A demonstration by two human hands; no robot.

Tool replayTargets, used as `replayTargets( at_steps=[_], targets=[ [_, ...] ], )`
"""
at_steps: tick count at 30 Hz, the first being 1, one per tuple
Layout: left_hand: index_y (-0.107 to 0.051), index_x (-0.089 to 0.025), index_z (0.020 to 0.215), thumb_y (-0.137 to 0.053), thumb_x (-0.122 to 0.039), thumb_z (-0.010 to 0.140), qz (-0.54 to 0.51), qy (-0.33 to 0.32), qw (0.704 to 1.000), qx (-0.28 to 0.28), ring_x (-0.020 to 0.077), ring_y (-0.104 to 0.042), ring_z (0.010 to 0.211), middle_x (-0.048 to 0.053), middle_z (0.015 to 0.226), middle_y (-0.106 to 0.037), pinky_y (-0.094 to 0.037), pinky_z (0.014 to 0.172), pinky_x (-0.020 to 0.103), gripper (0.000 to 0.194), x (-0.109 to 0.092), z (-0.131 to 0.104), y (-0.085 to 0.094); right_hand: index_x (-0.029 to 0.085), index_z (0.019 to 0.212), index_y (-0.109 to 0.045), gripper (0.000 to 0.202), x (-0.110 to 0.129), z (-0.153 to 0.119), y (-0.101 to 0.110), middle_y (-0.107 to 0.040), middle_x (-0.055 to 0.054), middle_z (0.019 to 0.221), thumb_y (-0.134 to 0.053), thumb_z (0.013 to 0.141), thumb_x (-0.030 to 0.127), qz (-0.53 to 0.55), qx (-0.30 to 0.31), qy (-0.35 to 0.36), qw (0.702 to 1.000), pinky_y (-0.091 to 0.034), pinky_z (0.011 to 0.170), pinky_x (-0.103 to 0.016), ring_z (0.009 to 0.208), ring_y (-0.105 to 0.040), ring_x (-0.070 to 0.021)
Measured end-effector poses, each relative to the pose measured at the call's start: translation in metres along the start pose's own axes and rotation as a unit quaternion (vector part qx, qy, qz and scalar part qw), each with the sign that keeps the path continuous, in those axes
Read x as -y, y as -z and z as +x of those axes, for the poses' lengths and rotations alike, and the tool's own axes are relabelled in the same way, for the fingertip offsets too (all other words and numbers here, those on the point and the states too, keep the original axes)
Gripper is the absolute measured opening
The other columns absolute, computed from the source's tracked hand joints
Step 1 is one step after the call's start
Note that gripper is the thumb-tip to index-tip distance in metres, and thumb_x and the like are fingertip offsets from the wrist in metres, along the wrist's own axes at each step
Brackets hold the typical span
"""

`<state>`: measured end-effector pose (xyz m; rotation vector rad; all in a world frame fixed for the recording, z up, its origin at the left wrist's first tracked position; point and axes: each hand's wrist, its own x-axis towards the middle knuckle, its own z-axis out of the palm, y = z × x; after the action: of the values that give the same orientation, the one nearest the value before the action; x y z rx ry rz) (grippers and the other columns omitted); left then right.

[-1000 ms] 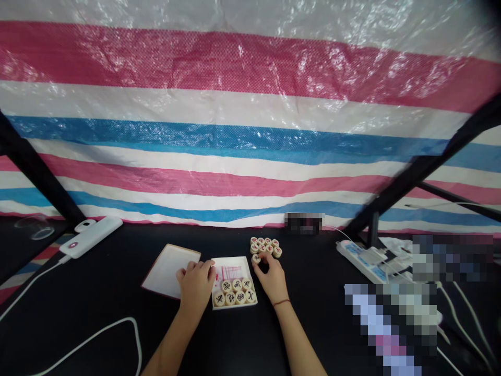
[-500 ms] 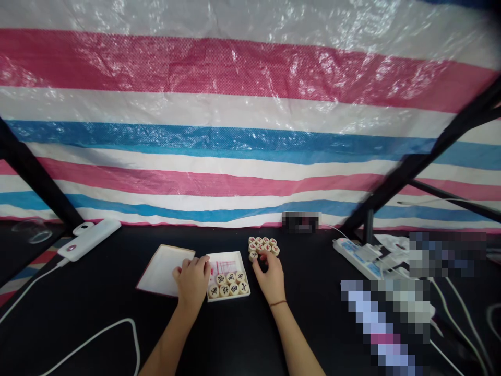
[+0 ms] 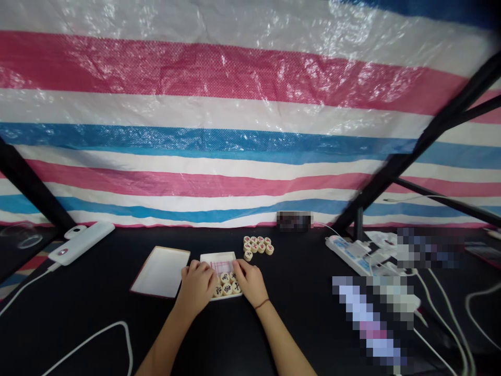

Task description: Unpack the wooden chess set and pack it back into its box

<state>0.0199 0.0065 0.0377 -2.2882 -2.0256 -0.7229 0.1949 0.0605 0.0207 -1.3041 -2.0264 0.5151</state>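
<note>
A shallow white box (image 3: 213,257) holds round Chinese chess pieces (image 3: 227,289) with black characters, in rows at its near side. Red lines show on a printed sheet inside its far part. My left hand (image 3: 198,287) is closed over the box's left side, fingers curled over the edge and covering some pieces. At the right rim my right hand (image 3: 251,283) has its fingers bent together over the box; whatever is in them is hidden. Beyond it, more chess pieces (image 3: 254,247), mostly with red characters, sit in rows on the black table (image 3: 219,339).
An open box lid (image 3: 161,271) lies left of the box. Farther left are a white device (image 3: 84,244) and a white cable (image 3: 127,339). A power strip (image 3: 348,254) with plugs and cables stands at right. A striped plastic sheet (image 3: 219,183) hangs behind the table.
My right hand has moved from the loose pieces to the box's right side. My left hand has shifted right and nearer, over the box's pieces. The view has shifted slightly.
</note>
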Motion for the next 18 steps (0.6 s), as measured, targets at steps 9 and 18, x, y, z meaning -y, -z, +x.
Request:
replayTargets(
  at_steps=[9,18],
  targets=[
    [-0.065,-0.025,0.083,-0.048,-0.023,0.085,-0.087,0.016,0.995,0.047,0.0217,-0.055,0.087,0.002,0.079,-0.069,-0.033,0.082,0.039,0.017,-0.003,0.002,0.014,0.021,0.086,-0.07,0.043,0.001,0.0,-0.002,-0.067,-0.003,0.06,-0.034,0.097,0.041,-0.01,-0.007,-0.006,1.0,-0.039,0.059,-0.022,0.056,-0.064,-0.016],
    [-0.066,-0.023,0.098,-0.048,-0.034,0.089,-0.161,0.031,0.985,-0.044,0.0229,-0.059,0.09,0.006,0.096,-0.071,-0.042,0.084,0.041,0.023,0.0,0.006,0.006,0.021,0.106,-0.067,0.031,0.009,-0.003,0.007,-0.072,-0.005,0.087,-0.04,0.093,0.03,0.029,-0.062,0.027,0.997,-0.047,0.072,-0.026,0.077,-0.068,-0.0177]
  ],
)
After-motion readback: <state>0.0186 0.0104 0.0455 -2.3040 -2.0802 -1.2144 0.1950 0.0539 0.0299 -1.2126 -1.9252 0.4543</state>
